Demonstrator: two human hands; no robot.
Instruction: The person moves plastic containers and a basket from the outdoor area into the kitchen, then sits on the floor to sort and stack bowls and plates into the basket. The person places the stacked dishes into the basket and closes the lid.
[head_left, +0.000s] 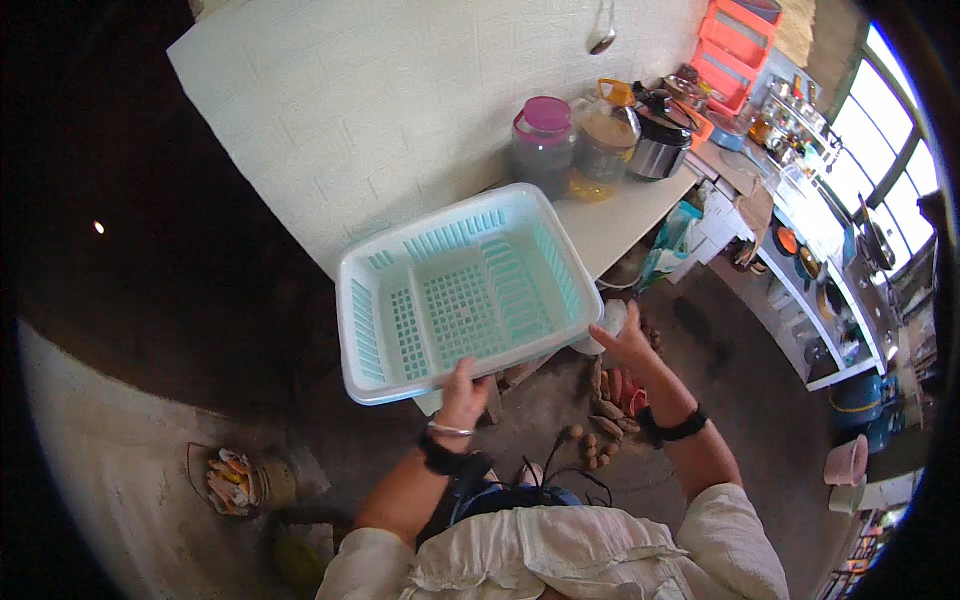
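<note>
In front of me a white and mint-green plastic dish-drainer basket (461, 311) sits tilted over the near end of the counter. Inside it are slotted walls, a grid floor and a row of plate ribs. My left hand (461, 401) grips its near rim, thumb upward, the fingers partly hidden. At the basket's right corner, my right hand (626, 341) is spread, with its thumb close to or touching the rim. A whitish object (592, 343) shows behind that corner; what it is cannot be told.
The pale counter (600, 236) holds a pink-lidded jar (544, 139), a clear container (604, 146) and an electric pressure cooker (660, 146). Root vegetables (606, 427) lie on the floor beside my feet. A bucket (274, 480) stands lower left; a shelf unit (810, 300) stands right.
</note>
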